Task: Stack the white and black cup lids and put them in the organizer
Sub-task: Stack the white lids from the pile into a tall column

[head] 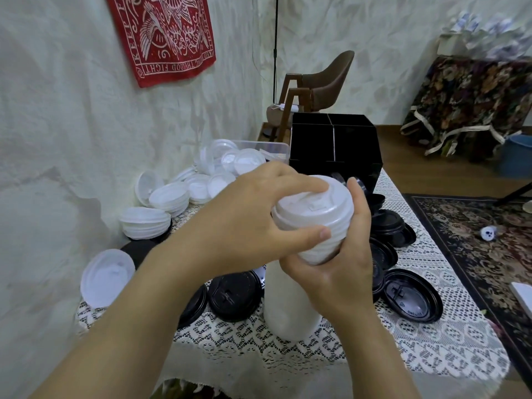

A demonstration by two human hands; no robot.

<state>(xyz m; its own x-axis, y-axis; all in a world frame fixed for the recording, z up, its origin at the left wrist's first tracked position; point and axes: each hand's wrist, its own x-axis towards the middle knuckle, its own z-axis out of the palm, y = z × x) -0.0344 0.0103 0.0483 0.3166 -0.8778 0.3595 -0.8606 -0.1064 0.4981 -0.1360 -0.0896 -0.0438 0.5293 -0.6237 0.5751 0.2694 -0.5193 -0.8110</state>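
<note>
- The white stack (313, 214) is held upright between both hands over the middle of the table (431, 341). Its long axis runs near vertical, with the top leaning slightly right and away. The blurred lower part reaches down to the cloth, but I cannot tell whether it rests there.
- The organizer (354, 145) stands just beyond the stack's top, slightly to the right, with its divided compartments open upward. Judging from this, the stack has to go forward, away from the person, and the right hand is the nearer one.
- The left hand (247, 226) comes in from the left and grips the stack's head, fingers curled over the top lid and thumb pressed on the ribbed side.
- The right hand (345, 263) wraps the stack from the right and below, with the palm under the upper section and the fingers rising along the far side.
- Black lids (411, 295) lie loose to the right of the hands and in front of them.
- More white lids (169, 197) are heaped at the left, by the wall.
</note>
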